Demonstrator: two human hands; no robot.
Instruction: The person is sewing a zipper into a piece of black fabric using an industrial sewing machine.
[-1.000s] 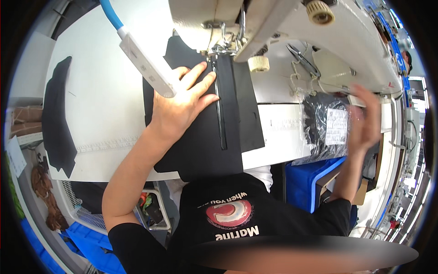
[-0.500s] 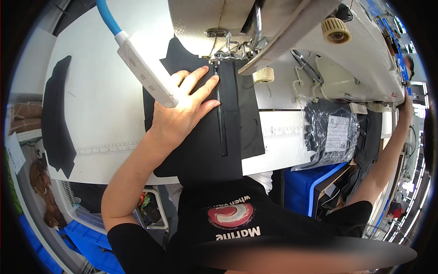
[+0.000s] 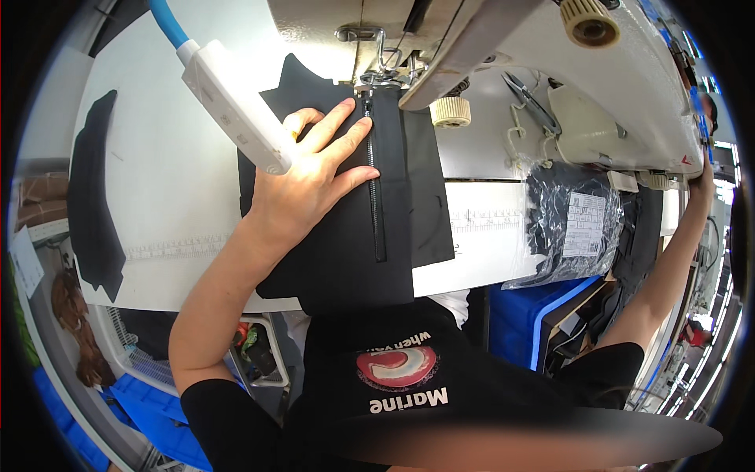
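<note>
My left hand (image 3: 303, 189) lies with fingers apart on a black fabric panel (image 3: 330, 267), beside a zipper (image 3: 376, 220) that runs lengthwise up to the metal presser foot (image 3: 376, 85) of a white sewing machine (image 3: 605, 102). A white lamp bar (image 3: 228, 102) on a blue stem hangs over that hand and hides part of it. My right hand (image 3: 700, 181) is at the far right end of the machine head, against it; its fingers are small and mostly hidden.
The white table (image 3: 157, 197) carries a separate black piece (image 3: 94, 197) at left and a plastic-bagged dark bundle (image 3: 550, 228) at right. Scissors (image 3: 531, 102) rest behind the bundle. Blue bins (image 3: 511, 322) sit below. Part of another person (image 3: 710, 114) shows at far right.
My right hand has moved from above the bagged bundle out to the right end of the machine head. My left hand stays on the fabric in about the same place.
</note>
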